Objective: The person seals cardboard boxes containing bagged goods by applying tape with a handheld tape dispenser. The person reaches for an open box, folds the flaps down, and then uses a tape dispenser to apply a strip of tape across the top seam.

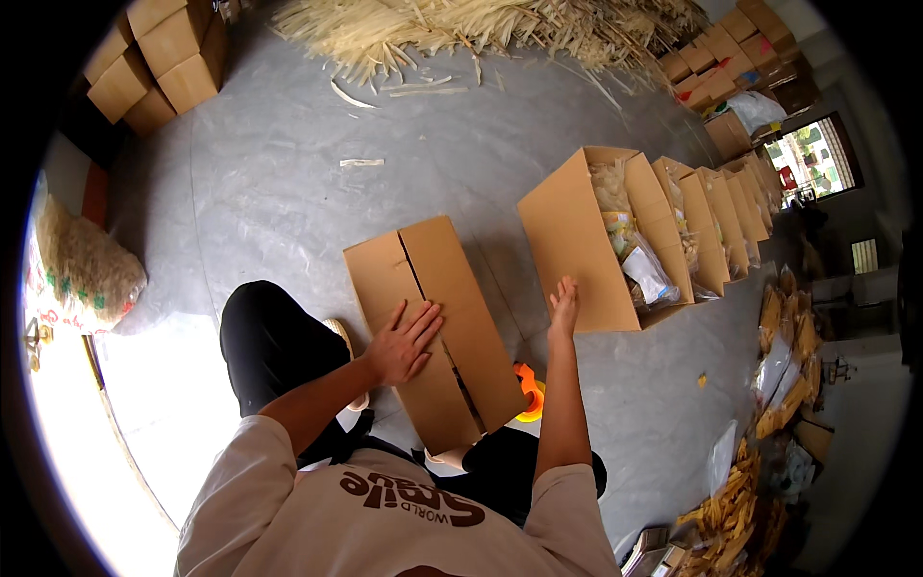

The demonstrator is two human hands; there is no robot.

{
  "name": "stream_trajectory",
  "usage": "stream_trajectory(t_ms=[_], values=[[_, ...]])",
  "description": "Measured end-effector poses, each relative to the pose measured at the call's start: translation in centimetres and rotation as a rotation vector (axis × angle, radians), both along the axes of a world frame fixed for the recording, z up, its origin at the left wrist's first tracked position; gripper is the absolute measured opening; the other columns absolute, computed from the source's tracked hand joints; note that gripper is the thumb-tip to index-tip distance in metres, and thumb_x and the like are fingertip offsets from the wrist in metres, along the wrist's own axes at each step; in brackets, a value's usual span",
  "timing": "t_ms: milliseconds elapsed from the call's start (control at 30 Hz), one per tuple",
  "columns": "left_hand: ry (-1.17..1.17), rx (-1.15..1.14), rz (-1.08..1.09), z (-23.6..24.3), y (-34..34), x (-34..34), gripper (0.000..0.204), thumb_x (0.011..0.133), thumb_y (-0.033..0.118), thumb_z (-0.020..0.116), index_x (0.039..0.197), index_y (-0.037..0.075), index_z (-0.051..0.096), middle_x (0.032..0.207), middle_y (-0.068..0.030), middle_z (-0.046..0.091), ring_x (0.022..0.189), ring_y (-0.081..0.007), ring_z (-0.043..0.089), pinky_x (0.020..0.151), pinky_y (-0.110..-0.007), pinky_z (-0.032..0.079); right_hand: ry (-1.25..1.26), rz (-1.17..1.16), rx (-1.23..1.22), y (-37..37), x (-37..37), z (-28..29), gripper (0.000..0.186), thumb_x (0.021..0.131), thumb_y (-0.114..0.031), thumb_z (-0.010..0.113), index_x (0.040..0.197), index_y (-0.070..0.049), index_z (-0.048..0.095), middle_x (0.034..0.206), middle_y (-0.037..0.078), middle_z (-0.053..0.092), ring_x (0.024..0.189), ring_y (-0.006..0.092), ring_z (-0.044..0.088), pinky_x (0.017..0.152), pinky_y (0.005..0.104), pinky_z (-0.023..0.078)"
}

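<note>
A brown cardboard box [471, 317] stands on the floor between my knees, its top flaps folded in with a dark gap along the seam. My left hand [402, 343] lies flat across that seam, fingers spread. Off to the right, my right hand [563, 306] is raised with fingers stretched out and nothing visible in it. It appears in front of the near side of an open carton [567, 226]; whether it touches cannot be told. An orange and yellow tape dispenser [531, 392] rests on the floor by the closed box's right side, partly hidden by it.
Behind the open carton runs a row of open cartons [707, 221] holding plastic-bagged goods. A heap of pale dry strips [490, 29] covers the far floor. Stacked boxes [178, 53] stand far left, a filled clear sack [87, 264] at left. Yellowish bundles [735, 490] lie lower right.
</note>
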State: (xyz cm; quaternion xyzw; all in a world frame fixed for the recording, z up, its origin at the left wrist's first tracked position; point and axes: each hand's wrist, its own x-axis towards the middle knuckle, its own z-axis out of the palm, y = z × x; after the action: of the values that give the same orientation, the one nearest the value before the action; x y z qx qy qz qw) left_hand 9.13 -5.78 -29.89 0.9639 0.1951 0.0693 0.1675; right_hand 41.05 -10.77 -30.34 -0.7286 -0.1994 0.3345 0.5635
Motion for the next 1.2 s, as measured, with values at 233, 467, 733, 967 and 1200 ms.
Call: stream_trajectory(t_ms=[233,467,733,967,1200], values=[[0.050,-0.012,-0.004,0.0,0.0,-0.9,0.065,0.085,0.030,0.044,0.138,-0.001,0.021,0.145,-0.0157,0.018,0.136,-0.0266,0.013,0.109,-0.047,0.005,0.606,0.866,-0.506,-0.4,-5.4,-1.2,0.073,0.090,-0.056,0.028,0.140,-0.002,0.020,0.147,0.012,0.018,0.136,0.0208,0.015,0.109,0.0319,0.014],[0.032,-0.002,-0.039,-0.1,0.3,0.0,0.069,0.083,0.030,0.046,0.138,-0.002,0.019,0.145,-0.0176,0.017,0.136,-0.0291,0.011,0.109,-0.048,0.004,0.190,0.149,0.017,2.4,4.4,-1.6,0.081,0.090,-0.059,0.025,0.140,0.002,0.008,0.148,0.015,0.010,0.137,0.0203,0.007,0.110,0.0363,0.010],[0.066,0.027,-0.049,-0.3,0.5,-0.2,0.067,0.085,0.032,0.044,0.138,-0.002,0.021,0.144,-0.0175,0.019,0.136,-0.0282,0.013,0.109,-0.047,0.006,-0.161,0.449,-0.643,3.6,-9.8,-3.8,0.059,0.094,-0.045,0.023,0.114,0.002,0.052,0.109,0.022,0.057,0.096,0.0350,0.057,0.080,0.0417,0.045],[0.024,0.022,-0.052,-0.8,0.5,0.0,0.067,0.084,0.034,0.046,0.136,-0.003,0.024,0.143,-0.0192,0.020,0.136,-0.0296,0.012,0.109,-0.049,0.004,-1.171,0.222,-0.479,-1.0,-18.1,-1.2,0.055,0.088,-0.034,0.042,0.127,0.004,0.036,0.126,0.023,0.040,0.117,0.0345,0.039,0.097,0.0453,0.029],[0.038,0.034,-0.046,-0.5,0.5,0.0,0.065,0.085,0.034,0.046,0.135,-0.002,0.026,0.144,-0.0185,0.020,0.136,-0.0290,0.011,0.109,-0.048,0.003,-1.248,0.296,-0.565,-1.3,-19.2,-0.8,0.059,0.087,-0.032,0.043,0.131,0.006,0.029,0.131,0.031,0.030,0.121,0.0428,0.030,0.100,0.0525,0.021]])
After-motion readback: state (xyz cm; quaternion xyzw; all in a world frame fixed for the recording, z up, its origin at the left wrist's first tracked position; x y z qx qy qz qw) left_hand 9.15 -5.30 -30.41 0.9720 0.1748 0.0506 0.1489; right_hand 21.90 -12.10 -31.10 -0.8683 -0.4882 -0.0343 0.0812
